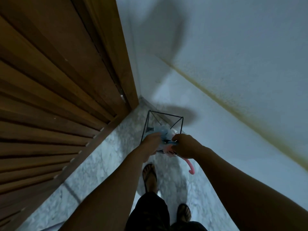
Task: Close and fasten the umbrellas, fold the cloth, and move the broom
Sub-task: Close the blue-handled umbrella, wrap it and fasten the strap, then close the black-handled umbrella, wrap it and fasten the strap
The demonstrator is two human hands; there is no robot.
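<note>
A folded umbrella with pale blue and pink cloth stands with its tip inside a black wire stand in the corner. Its pink hooked handle points down toward me. My left hand grips the gathered cloth from the left. My right hand pinches the cloth or its strap on the right side. The image is blurred, so the strap itself is hard to make out. No broom or separate cloth is in view.
A slatted wooden door fills the left side. A white wall with a yellowish stain band runs along the right. The floor is grey marble. My sandalled feet stand just behind the stand.
</note>
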